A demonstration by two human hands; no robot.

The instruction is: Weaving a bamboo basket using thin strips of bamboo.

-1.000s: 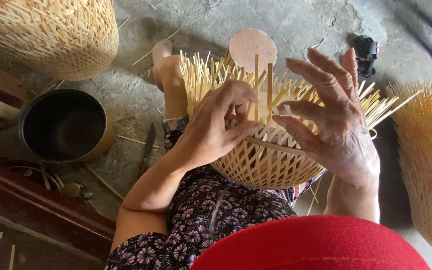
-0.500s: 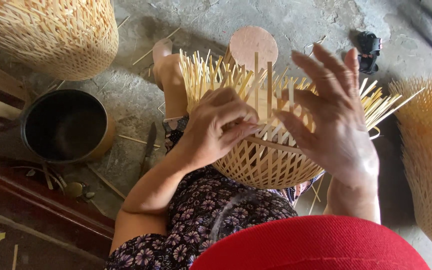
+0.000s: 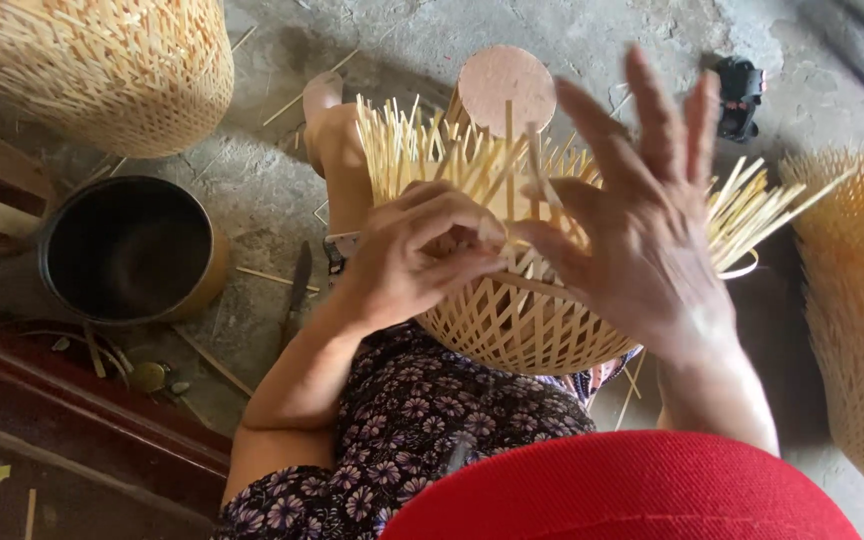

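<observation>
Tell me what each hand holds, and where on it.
The left hand pinches the half-woven bamboo basket at its rim strips. The right hand, fingers spread, touches the same strips.

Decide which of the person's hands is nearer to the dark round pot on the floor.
Left. The left hand grips the basket strips, just right of the pot; the right hand spreads open farther right, over the basket.
</observation>
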